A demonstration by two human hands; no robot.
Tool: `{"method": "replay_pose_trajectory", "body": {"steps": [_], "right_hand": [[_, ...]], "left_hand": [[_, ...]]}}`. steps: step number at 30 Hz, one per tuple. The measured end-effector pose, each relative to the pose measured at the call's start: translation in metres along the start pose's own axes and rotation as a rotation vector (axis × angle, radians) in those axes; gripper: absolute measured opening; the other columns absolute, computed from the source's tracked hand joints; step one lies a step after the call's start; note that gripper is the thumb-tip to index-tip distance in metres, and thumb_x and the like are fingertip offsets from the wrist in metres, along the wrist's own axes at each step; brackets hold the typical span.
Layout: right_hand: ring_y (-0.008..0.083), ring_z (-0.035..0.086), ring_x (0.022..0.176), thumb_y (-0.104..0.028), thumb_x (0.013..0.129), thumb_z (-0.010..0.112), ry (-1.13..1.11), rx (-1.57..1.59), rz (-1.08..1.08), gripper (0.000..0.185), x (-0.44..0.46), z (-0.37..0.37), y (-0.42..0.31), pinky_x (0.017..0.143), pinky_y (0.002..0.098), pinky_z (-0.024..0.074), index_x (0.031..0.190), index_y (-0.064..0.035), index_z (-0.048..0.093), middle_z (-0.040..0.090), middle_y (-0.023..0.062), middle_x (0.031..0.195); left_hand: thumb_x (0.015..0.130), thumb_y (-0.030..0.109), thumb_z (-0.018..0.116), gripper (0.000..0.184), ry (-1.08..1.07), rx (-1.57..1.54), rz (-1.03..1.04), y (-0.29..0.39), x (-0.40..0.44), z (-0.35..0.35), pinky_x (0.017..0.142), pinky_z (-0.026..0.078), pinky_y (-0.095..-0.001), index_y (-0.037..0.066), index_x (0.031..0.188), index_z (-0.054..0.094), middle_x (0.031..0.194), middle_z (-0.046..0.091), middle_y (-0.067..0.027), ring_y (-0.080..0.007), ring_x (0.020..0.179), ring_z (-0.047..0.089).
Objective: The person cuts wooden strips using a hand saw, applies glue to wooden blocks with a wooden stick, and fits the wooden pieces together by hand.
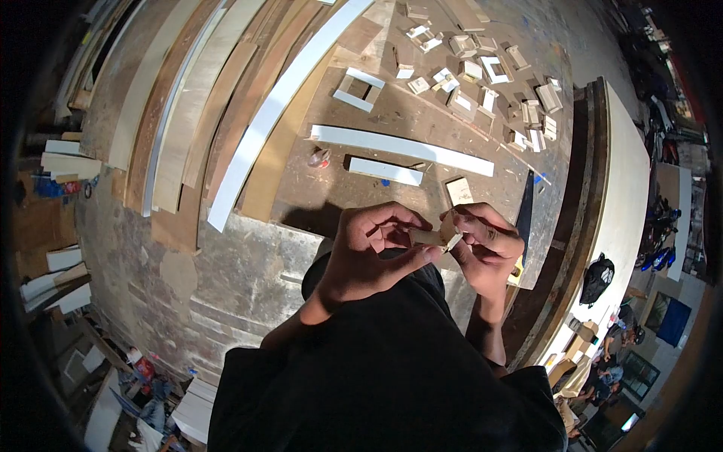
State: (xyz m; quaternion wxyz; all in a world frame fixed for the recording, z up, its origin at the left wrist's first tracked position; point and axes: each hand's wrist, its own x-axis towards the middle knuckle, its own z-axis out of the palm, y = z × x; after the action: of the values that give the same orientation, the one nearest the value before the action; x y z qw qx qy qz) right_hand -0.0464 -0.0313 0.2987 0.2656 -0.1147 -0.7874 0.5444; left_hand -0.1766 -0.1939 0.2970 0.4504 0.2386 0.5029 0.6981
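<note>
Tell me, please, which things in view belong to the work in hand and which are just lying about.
Likely in the work:
- small pale wooden pieces, in left hand and right hand
- small blocky pale-wood assemblies, apparently similar

Seemingly just lying about:
- long narrow white board
- black soft bag

black top [346, 384] | short, loose black sleeves [242, 369] | bare forearms [486, 335]

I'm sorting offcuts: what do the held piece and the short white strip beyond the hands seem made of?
The held piece: probably unpainted wood or plywood, from its pale tan, dull faces. The short white strip: perhaps painted or laminated board, from its even white face; the core is unclear.
</note>
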Motion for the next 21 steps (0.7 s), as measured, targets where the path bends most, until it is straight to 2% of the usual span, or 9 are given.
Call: {"method": "replay_pose_trajectory", "body": {"steps": [4,6,7,9,11,12,15,18,21], "right_hand": [[0.0242,0.07,0.095,0.017,0.067,0.068,0.022,0.018,0.129,0.037,-0.008,0.004,-0.005,0.07,0.0261,0.057,0.1,0.0018,0.074,0.07,0.0167,0.105],[0.0235,0.068,0.099,0.012,0.072,0.073,0.061,0.186,0.213,0.037,-0.007,0.007,-0.011,0.071,0.0275,0.058,0.107,0.0011,0.073,0.068,0.0197,0.113],[0.0235,0.068,0.099,0.012,0.072,0.073,0.061,0.185,0.213,0.037,-0.007,0.007,-0.008,0.071,0.0275,0.058,0.107,0.0011,0.073,0.068,0.0197,0.113],[0.0246,0.067,0.104,0.006,0.075,0.079,0.0,0.393,0.068,0.041,-0.008,0.002,0.004,0.077,0.0311,0.0598,0.115,0.0024,0.07,0.063,0.0226,0.121],[0.026,0.066,0.106,0.003,0.076,0.08,-0.033,0.343,0.081,0.044,-0.013,-0.004,0.016,0.08,0.0333,0.0601,0.118,0.0042,0.068,0.062,0.0237,0.122],[0.0274,0.066,0.108,0.001,0.077,0.081,-0.067,0.293,0.092,0.047,-0.013,-0.005,0.018,0.083,0.0354,0.0605,0.121,0.0061,0.065,0.061,0.0247,0.123],[0.0298,0.066,0.108,0.004,0.08,0.078,-0.02,0.467,0.076,0.049,-0.009,0.005,0.014,0.087,0.0373,0.0599,0.125,0.0089,0.061,0.061,0.0244,0.122],[0.0303,0.067,0.107,0.008,0.08,0.075,0.032,0.556,0.119,0.049,-0.011,0.01,0.01,0.088,0.0373,0.0594,0.126,0.0103,0.059,0.061,0.024,0.122],[0.03,0.068,0.107,0.011,0.079,0.075,0.019,0.541,0.176,0.049,-0.012,0.009,0.01,0.088,0.0373,0.0595,0.125,0.0108,0.06,0.061,0.023,0.122]], "left_hand": [[0.081,0.001,0.079,0.03,0.062,0.043,0.089,-0.001,0.0,0.006,0.085,0.058,-0.0292,-0.006,0.104,0.062,0.103,0.068,-0.0137,-0.0167,0.097,0.069],[0.08,0.002,0.08,0.03,0.081,0.069,0.111,-0.001,0.001,0.006,0.084,0.057,-0.0281,-0.006,0.104,0.063,0.102,0.068,-0.0131,-0.0155,0.095,0.068],[0.079,0.003,0.082,0.032,0.086,0.09,0.144,-0.001,0.001,0.006,0.082,0.057,-0.0276,-0.006,0.104,0.063,0.101,0.068,-0.0127,-0.0146,0.094,0.068],[0.078,0.005,0.083,0.034,0.092,0.11,0.175,0.0,0.001,0.006,0.081,0.057,-0.0271,-0.006,0.105,0.064,0.1,0.068,-0.0123,-0.0138,0.093,0.068],[0.082,0.007,0.081,0.031,0.081,0.194,0.277,0.0,0.002,0.006,0.074,0.058,-0.0248,-0.006,0.104,0.064,0.096,0.069,-0.0126,-0.0121,0.083,0.069],[0.082,0.007,0.081,0.031,0.081,0.194,0.277,0.0,0.002,0.006,0.074,0.058,-0.0248,-0.006,0.104,0.064,0.096,0.069,-0.0126,-0.0121,0.083,0.069],[0.081,0.006,0.082,0.034,0.086,0.205,0.275,0.002,0.003,0.005,0.076,0.058,-0.0246,-0.006,0.107,0.064,0.096,0.069,-0.0117,-0.0112,0.082,0.069],[0.077,0.005,0.084,0.037,0.115,0.139,0.207,0.003,0.003,0.005,0.079,0.058,-0.0269,-0.006,0.107,0.065,0.099,0.068,-0.0112,-0.0121,0.089,0.067],[0.077,0.004,0.083,0.038,0.122,0.143,0.25,-0.002,0.005,0.004,0.081,0.059,-0.0294,-0.007,0.108,0.065,0.1,0.069,-0.0118,-0.0131,0.09,0.068]]}}
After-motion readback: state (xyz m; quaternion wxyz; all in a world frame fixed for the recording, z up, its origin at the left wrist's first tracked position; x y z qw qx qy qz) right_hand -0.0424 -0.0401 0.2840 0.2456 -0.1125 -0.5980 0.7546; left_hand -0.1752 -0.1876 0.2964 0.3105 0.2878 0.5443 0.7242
